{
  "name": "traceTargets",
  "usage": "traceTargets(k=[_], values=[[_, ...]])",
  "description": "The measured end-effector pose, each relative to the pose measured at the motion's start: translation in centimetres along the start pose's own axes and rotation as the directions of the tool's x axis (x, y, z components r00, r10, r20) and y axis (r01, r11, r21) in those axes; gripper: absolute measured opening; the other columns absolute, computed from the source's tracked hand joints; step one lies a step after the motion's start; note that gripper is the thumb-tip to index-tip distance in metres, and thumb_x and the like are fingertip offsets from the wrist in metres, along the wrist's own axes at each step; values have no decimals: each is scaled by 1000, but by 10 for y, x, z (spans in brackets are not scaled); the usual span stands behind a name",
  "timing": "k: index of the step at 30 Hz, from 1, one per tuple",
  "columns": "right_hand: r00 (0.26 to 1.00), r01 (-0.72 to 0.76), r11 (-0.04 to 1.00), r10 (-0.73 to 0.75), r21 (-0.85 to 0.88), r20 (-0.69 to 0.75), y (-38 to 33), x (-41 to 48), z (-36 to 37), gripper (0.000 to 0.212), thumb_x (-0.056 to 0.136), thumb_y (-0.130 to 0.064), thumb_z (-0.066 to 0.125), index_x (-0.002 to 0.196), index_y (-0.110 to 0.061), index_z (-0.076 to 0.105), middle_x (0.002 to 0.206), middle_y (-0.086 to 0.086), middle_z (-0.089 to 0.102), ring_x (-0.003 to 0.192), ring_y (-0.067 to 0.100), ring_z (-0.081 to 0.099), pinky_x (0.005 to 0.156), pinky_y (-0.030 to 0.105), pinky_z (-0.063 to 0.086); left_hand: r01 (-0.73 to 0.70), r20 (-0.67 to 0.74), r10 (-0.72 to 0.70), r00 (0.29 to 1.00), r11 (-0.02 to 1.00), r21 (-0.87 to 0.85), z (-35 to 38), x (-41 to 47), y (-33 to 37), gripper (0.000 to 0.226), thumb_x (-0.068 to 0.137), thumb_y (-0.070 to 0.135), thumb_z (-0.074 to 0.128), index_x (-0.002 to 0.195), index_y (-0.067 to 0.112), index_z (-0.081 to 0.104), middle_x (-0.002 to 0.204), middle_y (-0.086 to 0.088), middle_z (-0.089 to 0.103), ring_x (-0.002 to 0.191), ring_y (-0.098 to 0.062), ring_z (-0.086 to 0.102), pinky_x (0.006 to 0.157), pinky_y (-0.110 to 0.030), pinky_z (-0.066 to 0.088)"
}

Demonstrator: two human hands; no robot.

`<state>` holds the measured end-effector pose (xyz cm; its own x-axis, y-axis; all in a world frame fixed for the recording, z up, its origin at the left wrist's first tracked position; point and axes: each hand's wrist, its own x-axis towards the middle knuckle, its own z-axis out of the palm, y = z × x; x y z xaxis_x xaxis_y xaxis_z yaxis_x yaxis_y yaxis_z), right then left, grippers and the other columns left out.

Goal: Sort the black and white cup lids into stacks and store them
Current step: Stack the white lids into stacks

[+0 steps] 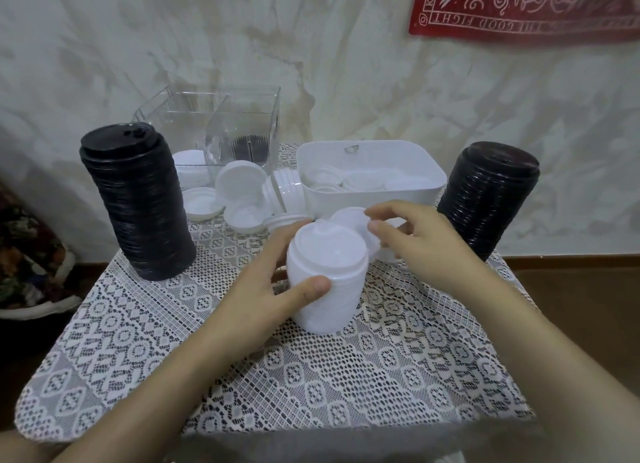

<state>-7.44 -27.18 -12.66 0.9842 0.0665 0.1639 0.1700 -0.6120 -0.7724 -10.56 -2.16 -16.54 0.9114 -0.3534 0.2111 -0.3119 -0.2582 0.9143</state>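
Note:
A short stack of white lids (325,282) stands at the middle of the table. My left hand (266,289) grips its side, thumb across the front. Just behind the stack, my right hand (412,241) pinches a single white lid (349,218) by its edge. A tall stack of black lids (138,203) stands at the left. A second black stack (488,196) stands at the right. Several loose white lids (239,199) lie behind, some tipped on edge.
A white plastic bin (367,157) at the back holds several white lids. A clear divided box (221,130) at the back left holds some black and white lids. The small table has a lace cloth (311,376); a wall stands close behind.

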Motion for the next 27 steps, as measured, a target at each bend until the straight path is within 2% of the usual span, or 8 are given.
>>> traceTargets(k=[2,4,9,15,18,20,22,27], values=[[1000,17,979,-17,-202,1,5,3,3,32,93,-41,70,125,-36,69,101,-28,66,81,1,60,92,37,52,10,5,-10,1000,1000,-7,-1,0,1,77,73,63,72,143,51,44,140,31,56,131,4,53,101,-22,45],[998,26,951,-6,-308,67,6,4,7,44,89,-45,72,131,-35,66,134,-15,59,99,12,60,103,38,46,17,14,-16,1000,1000,-14,-1,-1,2,78,72,62,73,143,50,44,140,30,56,131,3,53,101,-22,45],[994,-5,925,48,-379,103,6,4,13,46,90,-47,72,135,-41,62,166,-5,28,127,30,60,115,45,38,21,17,-21,1000,1000,-19,-2,-1,1,77,73,61,74,144,49,45,141,27,57,133,1,53,105,-28,45],[1000,25,971,-25,-238,5,8,3,14,31,89,-40,74,119,-37,70,113,-18,60,102,11,61,87,32,42,19,18,-18,1000,1000,-19,-2,-1,1,75,73,60,73,142,51,45,139,30,57,132,4,53,102,-22,45],[996,-48,994,55,100,-74,-2,3,12,23,88,-37,78,111,-39,72,84,-6,67,66,9,61,71,31,54,17,24,-16,1000,1000,-16,-2,-1,1,75,75,60,73,143,49,45,140,28,57,131,3,54,103,-24,46],[997,-37,948,56,315,-52,-14,1,8,25,90,-31,78,114,-35,72,94,9,72,59,14,59,58,28,54,12,28,-12,1000,1000,-6,-3,0,1,75,76,59,73,145,48,45,141,28,57,132,3,53,104,-25,46],[999,4,922,-17,388,31,-25,-4,1,34,88,-29,78,121,-34,70,118,-2,70,65,13,63,62,25,54,9,29,-9,1000,1000,-8,-3,0,1,74,76,58,74,145,49,45,141,27,58,131,3,54,104,-26,46],[966,98,986,-127,137,223,-33,-13,-5,54,76,-44,86,126,-46,68,112,-24,64,89,-2,61,85,20,51,7,24,-7,1000,1000,-13,-2,0,1,76,77,56,74,147,44,46,140,23,61,130,-2,58,106,-33,48]])
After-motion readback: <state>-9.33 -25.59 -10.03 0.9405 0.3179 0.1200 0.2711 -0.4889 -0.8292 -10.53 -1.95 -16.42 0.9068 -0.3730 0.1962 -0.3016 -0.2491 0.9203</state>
